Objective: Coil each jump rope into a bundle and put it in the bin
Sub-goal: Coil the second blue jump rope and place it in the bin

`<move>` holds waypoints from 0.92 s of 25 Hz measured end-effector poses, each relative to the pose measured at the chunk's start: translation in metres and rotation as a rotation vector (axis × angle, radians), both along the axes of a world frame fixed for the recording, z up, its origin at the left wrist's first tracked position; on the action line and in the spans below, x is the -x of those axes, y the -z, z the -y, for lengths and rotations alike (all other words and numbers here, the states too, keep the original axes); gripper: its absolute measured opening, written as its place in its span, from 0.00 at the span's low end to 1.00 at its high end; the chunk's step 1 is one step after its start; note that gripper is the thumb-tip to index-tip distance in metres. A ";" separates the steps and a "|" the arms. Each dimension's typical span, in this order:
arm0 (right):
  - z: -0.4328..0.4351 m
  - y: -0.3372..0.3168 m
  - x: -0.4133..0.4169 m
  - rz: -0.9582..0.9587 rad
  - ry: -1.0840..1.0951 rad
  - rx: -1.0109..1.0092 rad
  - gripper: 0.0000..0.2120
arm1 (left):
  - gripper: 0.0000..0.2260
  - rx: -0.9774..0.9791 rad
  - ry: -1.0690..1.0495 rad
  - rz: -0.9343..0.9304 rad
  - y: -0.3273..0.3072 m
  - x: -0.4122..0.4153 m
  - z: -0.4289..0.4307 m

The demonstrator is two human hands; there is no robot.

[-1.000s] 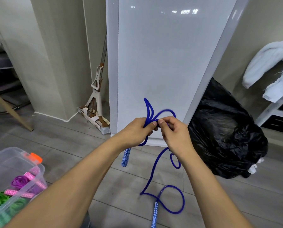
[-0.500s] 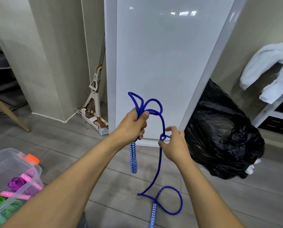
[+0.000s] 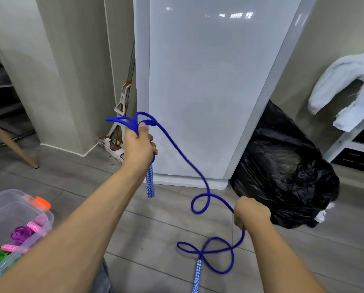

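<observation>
My left hand (image 3: 139, 145) is raised in front of the white panel and grips several loops of the blue jump rope (image 3: 178, 151), with one blue-and-white handle (image 3: 150, 182) hanging below the fist. The rope runs down to the right, makes a small loop, and passes through my right hand (image 3: 249, 212), which is closed around it low near the black bag. Below, the rope lies in loops on the floor with its second handle (image 3: 197, 275) near the bottom edge. A clear plastic bin (image 3: 47, 220) at the lower left holds purple, pink and green ropes.
A tall white panel (image 3: 208, 81) stands straight ahead. A full black rubbish bag (image 3: 286, 172) sits on the floor at the right, beside a white shelf with a pale cloth (image 3: 346, 81). A mop (image 3: 122, 115) leans in the corner at left. A wooden leg (image 3: 10, 144) slants at far left.
My hands have moved apart: the left went up and left with the loops, while the right slid down and right along the rope. The hanging handle came into plain view.
</observation>
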State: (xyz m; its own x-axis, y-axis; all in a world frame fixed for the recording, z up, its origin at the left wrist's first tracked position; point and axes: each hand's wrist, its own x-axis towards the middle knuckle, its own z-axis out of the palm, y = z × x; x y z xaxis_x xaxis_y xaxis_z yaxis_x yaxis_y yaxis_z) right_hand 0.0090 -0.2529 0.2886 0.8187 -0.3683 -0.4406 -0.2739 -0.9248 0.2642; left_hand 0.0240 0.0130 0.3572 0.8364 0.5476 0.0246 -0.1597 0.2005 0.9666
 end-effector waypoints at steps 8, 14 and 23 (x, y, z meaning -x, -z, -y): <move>-0.032 -0.006 -0.016 0.476 -0.139 -0.818 0.26 | 0.09 -0.159 0.612 0.016 -0.006 0.017 0.021; -0.067 -0.029 -0.008 0.587 -0.157 -1.450 0.11 | 0.09 -0.220 0.753 -0.086 -0.006 0.024 0.031; -0.032 -0.039 -0.017 1.010 -0.027 -1.211 0.16 | 0.20 -0.648 0.868 -0.333 0.003 0.021 0.016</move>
